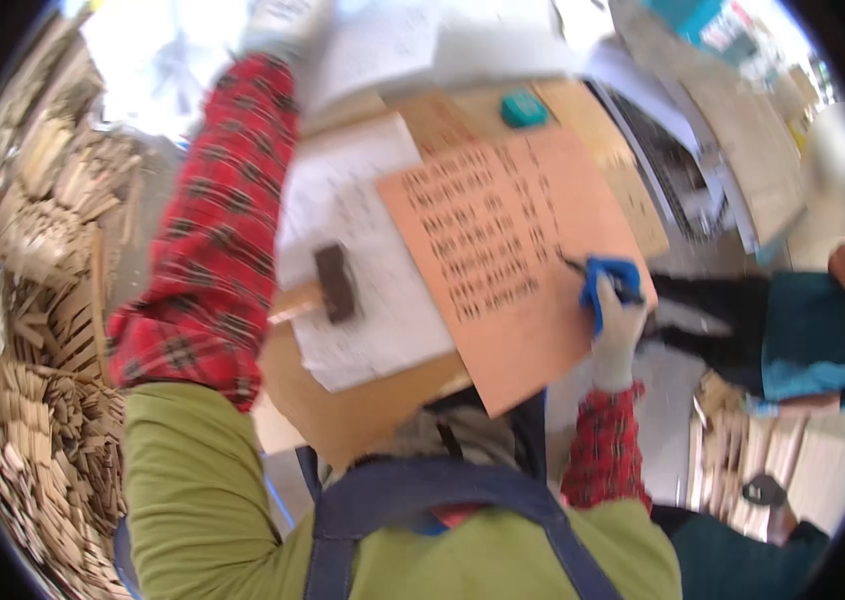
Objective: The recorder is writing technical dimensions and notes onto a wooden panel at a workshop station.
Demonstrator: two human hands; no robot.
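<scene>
My right hand (614,315), in a pale glove with blue fingers, is shut on a dark marker pen (572,262). The pen's tip rests at or just over an orange paper sheet (520,352) bearing several rows of handwriting. Reaching to the top of the view, my left hand (287,19) is gloved and cut off by the picture's edge, so its fingers are hidden. Pale papers (385,60) lie beside it. Left of the orange sheet are white written papers (377,345), with a dark-headed, wooden-handled hammer (335,283) on them.
A teal object (524,109) sits beyond the orange sheet on the brown board (347,412). Piles of wood strips (55,450) fill the left side. To the right stand people in dark green clothing (805,322), with stacked wood (730,435) nearby.
</scene>
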